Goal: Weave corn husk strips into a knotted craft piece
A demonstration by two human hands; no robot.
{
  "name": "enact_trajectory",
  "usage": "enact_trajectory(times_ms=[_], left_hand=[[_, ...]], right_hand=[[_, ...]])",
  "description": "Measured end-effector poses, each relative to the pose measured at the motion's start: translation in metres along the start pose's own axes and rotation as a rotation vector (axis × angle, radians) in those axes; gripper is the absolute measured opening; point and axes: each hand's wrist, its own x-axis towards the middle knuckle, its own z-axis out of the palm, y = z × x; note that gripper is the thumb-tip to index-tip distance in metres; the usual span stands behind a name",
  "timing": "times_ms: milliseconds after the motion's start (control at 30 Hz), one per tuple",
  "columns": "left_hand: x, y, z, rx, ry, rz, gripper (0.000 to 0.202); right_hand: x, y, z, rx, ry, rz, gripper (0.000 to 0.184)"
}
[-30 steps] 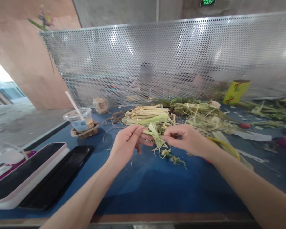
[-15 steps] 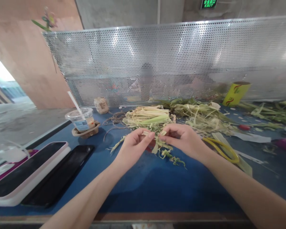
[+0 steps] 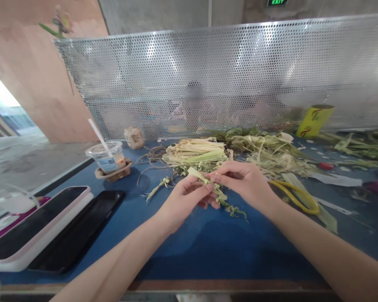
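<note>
Between my hands is a pale green strip of husk (image 3: 198, 175), with its end pointing up and left. My left hand (image 3: 193, 193) pinches it between thumb and fingers. From the other side my right hand (image 3: 236, 178) has its thumb and fingertips closed on the same piece. A knotted green braid-like strand (image 3: 234, 209) trails out to the lower right of my fingers. Just beyond lies a bundle of pale dried husk strips (image 3: 197, 149), with small green knotted pieces (image 3: 184, 168) along its near side. Another knotted strand (image 3: 157, 189) rests left of my left hand.
Yellow-handled scissors (image 3: 297, 197) and loose husks (image 3: 264, 151) lie at right, near a yellow tube (image 3: 315, 121). Left are a lidded cup (image 3: 107, 157) with a straw, a phone (image 3: 40, 226) and a black slab (image 3: 82, 230). A perforated metal panel (image 3: 164, 84) borders the blue table (image 3: 208, 251).
The husk strip has turned so its end now points up and left. My left hand has shifted slightly right and down, its fingers spreading beneath the strand. My right hand stays close beside it.
</note>
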Motion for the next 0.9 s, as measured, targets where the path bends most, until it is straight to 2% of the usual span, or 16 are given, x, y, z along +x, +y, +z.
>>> enact_trajectory(times_ms=[133,300,500,567,700,833,900], left_hand=[[-0.001,0.001,0.001,0.061,0.019,0.036,0.02],[0.0,-0.001,0.002,0.134,0.077,0.059,0.022],[0.001,-0.004,0.0,0.08,0.031,0.035,0.02],[0.001,-0.004,-0.002,0.099,0.033,0.035,0.021],[-0.001,-0.004,-0.002,0.157,0.005,0.031,0.022],[0.0,-0.005,0.002,0.274,-0.038,0.07,0.023],[0.001,-0.006,0.003,0.368,-0.044,0.083,0.032]], right_hand=[[0.0,-0.001,0.003,0.037,0.0,0.048,0.015],[-0.001,0.001,0.005,0.155,0.061,0.134,0.014],[-0.002,0.011,0.005,0.251,0.162,0.147,0.017],[0.0,0.013,0.002,0.283,0.114,0.181,0.017],[0.006,0.012,-0.008,0.253,-0.143,0.252,0.019],[0.007,0.005,-0.009,0.03,-0.257,0.142,0.022],[0.006,0.001,-0.006,0.03,-0.277,0.119,0.02]])
